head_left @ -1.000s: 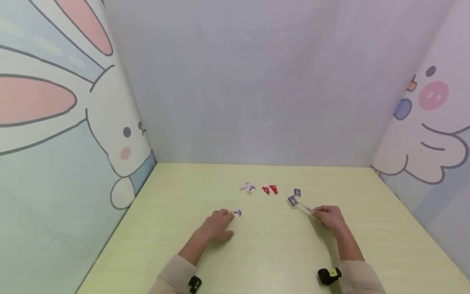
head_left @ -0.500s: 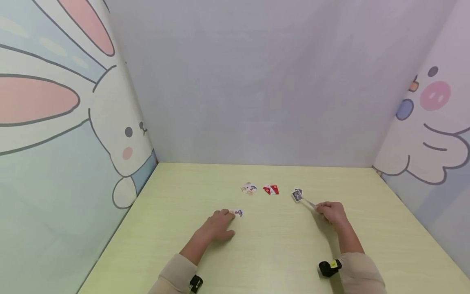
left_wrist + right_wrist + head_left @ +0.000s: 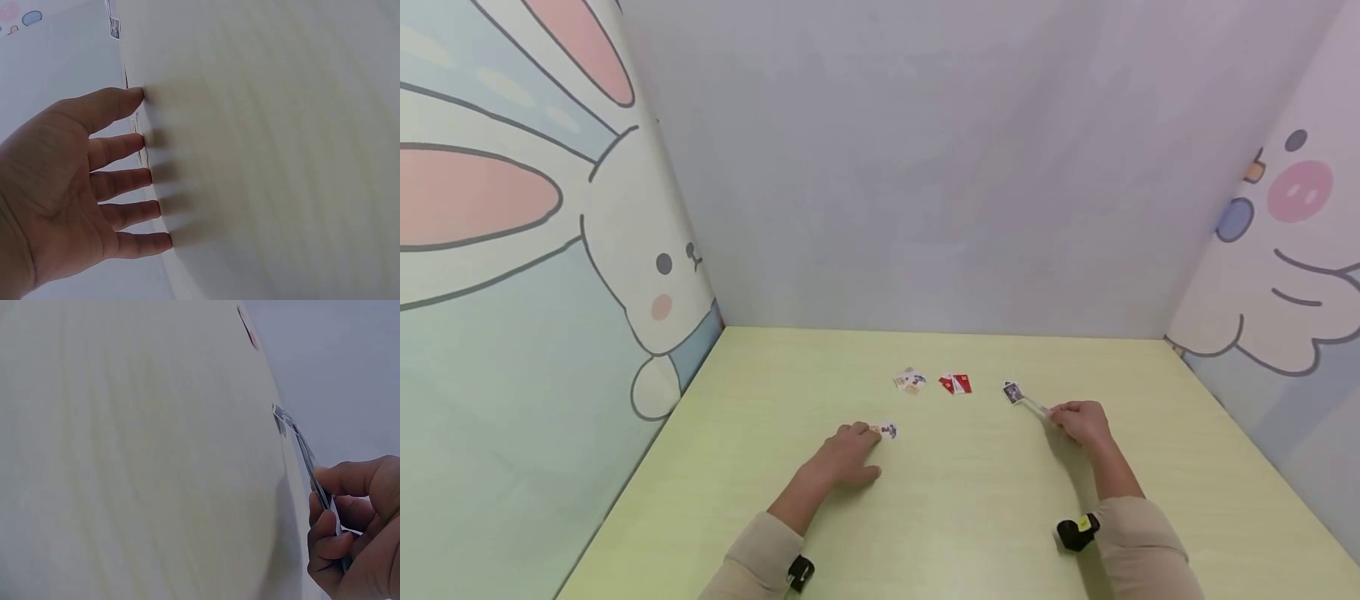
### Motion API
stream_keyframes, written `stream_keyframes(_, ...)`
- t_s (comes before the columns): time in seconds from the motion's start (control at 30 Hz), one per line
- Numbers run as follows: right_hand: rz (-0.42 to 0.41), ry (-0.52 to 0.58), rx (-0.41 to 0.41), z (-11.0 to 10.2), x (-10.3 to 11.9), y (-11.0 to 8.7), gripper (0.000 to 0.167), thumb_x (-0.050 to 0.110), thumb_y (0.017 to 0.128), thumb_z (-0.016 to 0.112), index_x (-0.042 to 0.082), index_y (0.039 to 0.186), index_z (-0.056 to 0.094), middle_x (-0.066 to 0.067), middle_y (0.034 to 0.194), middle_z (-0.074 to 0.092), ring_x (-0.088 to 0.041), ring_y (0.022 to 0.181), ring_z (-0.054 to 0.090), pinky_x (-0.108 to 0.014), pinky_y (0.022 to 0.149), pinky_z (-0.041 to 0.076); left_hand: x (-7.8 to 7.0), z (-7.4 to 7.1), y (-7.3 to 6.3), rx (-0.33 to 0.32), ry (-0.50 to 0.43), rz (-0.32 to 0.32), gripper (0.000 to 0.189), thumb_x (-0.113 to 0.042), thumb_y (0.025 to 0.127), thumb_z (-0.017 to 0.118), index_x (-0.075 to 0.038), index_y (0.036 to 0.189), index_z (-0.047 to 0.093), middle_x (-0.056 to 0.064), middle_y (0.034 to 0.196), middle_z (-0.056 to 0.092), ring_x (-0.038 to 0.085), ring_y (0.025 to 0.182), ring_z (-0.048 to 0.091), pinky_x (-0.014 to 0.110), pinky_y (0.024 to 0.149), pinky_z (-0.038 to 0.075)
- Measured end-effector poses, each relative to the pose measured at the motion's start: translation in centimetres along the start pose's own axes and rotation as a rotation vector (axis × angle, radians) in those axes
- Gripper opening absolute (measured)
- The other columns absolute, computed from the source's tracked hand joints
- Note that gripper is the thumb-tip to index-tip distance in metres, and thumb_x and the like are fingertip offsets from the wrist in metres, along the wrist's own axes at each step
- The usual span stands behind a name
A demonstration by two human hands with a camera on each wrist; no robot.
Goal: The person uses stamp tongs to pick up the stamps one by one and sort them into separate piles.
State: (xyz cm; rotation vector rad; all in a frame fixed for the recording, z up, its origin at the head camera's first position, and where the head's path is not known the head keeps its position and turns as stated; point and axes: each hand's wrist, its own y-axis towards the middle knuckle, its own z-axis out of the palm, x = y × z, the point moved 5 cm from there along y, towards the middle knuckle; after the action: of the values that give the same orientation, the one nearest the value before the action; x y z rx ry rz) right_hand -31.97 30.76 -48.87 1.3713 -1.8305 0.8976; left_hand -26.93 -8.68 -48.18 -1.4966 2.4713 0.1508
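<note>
My right hand [image 3: 1081, 423] grips a pair of tweezers [image 3: 304, 450] between thumb and fingers. At the tweezers' tips is a small dark picture card [image 3: 1012, 394] with a white border. It overlaps another dark card on the table, which is mostly hidden beneath it. My left hand [image 3: 844, 457] rests on the table with fingers spread, fingertips on the tabletop in the left wrist view [image 3: 75, 187]. Just beyond its fingers lies a light card with a coloured figure [image 3: 887, 431], partly covered by them.
Farther back on the pale yellow table [image 3: 955, 500] lie a cluster of light picture cards [image 3: 911, 381] and an overlapping group of red cards [image 3: 956, 383]. A grey wall [image 3: 910, 167] closes off the back, with cartoon-printed side walls left and right.
My right hand has moved slightly forward and to the right, bringing the dark card from in front of the other dark card to over it. The left hand stays in place.
</note>
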Motion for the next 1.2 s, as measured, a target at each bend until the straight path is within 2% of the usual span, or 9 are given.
stream_keyframes(0.2,-0.002,-0.073,-0.056,0.0,-0.4,0.0,0.024,0.012,0.083,0.06,-0.009,0.091,0.067,-0.008,0.077,0.06,-0.017,0.064,0.049,-0.029,0.054,0.041,0.0,0.2,-0.1,0.006,0.004,0.001,0.048,-0.031,0.083,0.066,-0.006,0.123,0.057,0.015,0.126,0.049,0.034,0.113,0.046,0.048,0.086,0.044)
stream_keyframes(0.57,0.012,-0.06,-0.097,-0.3,-0.2,-0.8,0.029,0.017,0.084,0.061,-0.01,0.094,0.066,-0.012,0.082,0.061,-0.021,0.07,0.05,-0.029,0.057,0.041,0.0,0.4,-0.1,0.006,-0.006,0.006,0.049,-0.03,0.083,0.066,-0.005,0.124,0.056,0.015,0.127,0.049,0.034,0.114,0.045,0.048,0.088,0.043)
stream_keyframes(0.93,-0.008,-0.053,-0.062,-0.4,0.1,-1.5,0.029,0.017,0.086,0.061,-0.01,0.096,0.065,-0.011,0.083,0.062,-0.019,0.069,0.051,-0.028,0.058,0.041,0.1,0.2,0.0,0.001,0.0,0.006,0.048,-0.03,0.083,0.066,-0.006,0.124,0.056,0.014,0.126,0.049,0.034,0.114,0.045,0.048,0.088,0.043)
stream_keyframes(1.2,-0.067,-0.06,-0.029,0.7,0.8,-2.1,0.029,0.017,0.085,0.062,-0.01,0.094,0.066,-0.008,0.08,0.062,-0.018,0.07,0.051,-0.029,0.06,0.041,0.1,0.1,0.1,-0.007,0.004,0.006,0.048,-0.03,0.083,0.066,-0.006,0.123,0.057,0.013,0.126,0.05,0.033,0.113,0.046,0.047,0.087,0.043)
